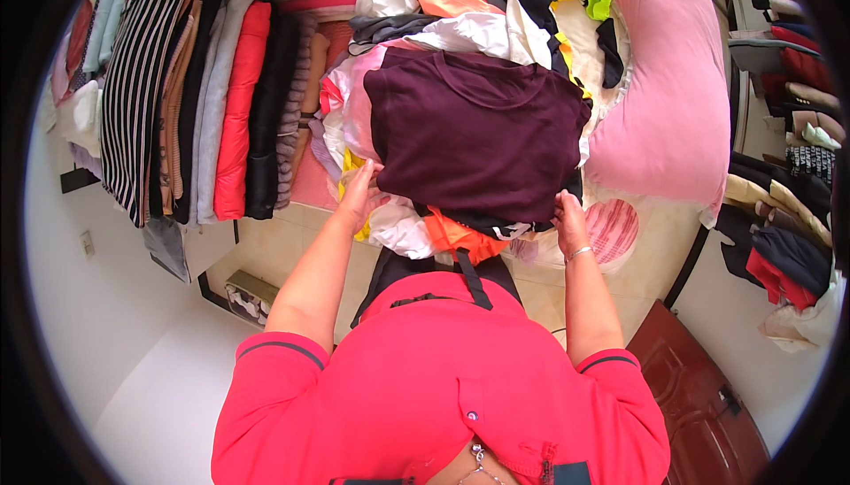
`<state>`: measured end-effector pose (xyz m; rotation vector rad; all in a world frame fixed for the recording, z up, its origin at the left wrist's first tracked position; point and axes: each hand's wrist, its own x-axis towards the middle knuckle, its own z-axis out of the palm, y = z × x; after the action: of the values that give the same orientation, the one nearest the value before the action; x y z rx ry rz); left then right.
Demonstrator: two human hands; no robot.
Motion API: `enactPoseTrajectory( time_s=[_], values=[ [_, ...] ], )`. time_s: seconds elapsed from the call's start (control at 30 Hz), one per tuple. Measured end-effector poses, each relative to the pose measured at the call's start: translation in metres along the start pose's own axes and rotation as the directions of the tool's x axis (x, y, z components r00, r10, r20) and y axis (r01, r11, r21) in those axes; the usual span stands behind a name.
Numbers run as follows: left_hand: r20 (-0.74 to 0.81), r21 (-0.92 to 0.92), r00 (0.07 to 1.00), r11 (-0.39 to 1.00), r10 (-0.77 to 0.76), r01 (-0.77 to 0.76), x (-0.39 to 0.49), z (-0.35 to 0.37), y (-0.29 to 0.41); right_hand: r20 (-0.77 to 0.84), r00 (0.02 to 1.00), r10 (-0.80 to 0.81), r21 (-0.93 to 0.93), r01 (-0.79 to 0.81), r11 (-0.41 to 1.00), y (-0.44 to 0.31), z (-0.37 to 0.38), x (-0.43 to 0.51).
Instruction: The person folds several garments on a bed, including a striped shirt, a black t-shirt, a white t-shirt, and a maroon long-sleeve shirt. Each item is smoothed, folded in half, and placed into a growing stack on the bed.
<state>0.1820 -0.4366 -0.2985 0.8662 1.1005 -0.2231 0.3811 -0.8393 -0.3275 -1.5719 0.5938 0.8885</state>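
A dark purple round-neck shirt (485,133) lies on top of a heap of clothes, its body spread fairly flat and its neckline at the far side. At its near left edge is my left hand (360,191), with fingers against the cloth; whether they grip it is hard to make out. My right hand (570,219) pinches the shirt's near right corner. Beneath the shirt, white cloth (402,229) and an orange garment (465,236) stick out towards me. Pink satiny cloth (362,120) shows along the left side.
Folded clothes stand in a row on the left, among them a striped garment (143,100) and a red padded one (242,113). A large pink cushion (671,87) lies right of the heap. Clothes fill a rack (790,199) at far right. A brown door (697,385) is lower right.
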Motion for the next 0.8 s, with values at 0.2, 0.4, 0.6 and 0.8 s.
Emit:
enactPoseTrajectory(
  time_s=[0.2,0.4,0.6,0.8],
  values=[
    [0.051,0.235,0.993,0.967,-0.111,0.096,-0.005,0.002,0.002,-0.072,0.996,-0.062,-0.160,0.050,0.986,0.001,0.018,-0.023],
    [0.175,0.666,0.956,0.687,0.234,-0.290,-0.012,-0.008,-0.013,0.090,0.990,-0.106,-0.170,0.120,0.978,-0.002,0.026,-0.042],
    [0.327,0.612,0.897,0.657,0.296,-0.440,-0.016,0.003,-0.010,0.080,0.995,-0.057,0.015,0.056,0.998,-0.012,0.022,-0.055],
    [0.245,0.640,0.969,0.754,-0.018,-0.147,-0.004,0.011,-0.002,0.115,0.984,-0.133,0.254,0.101,0.962,-0.039,0.023,-0.073]
  ],
)
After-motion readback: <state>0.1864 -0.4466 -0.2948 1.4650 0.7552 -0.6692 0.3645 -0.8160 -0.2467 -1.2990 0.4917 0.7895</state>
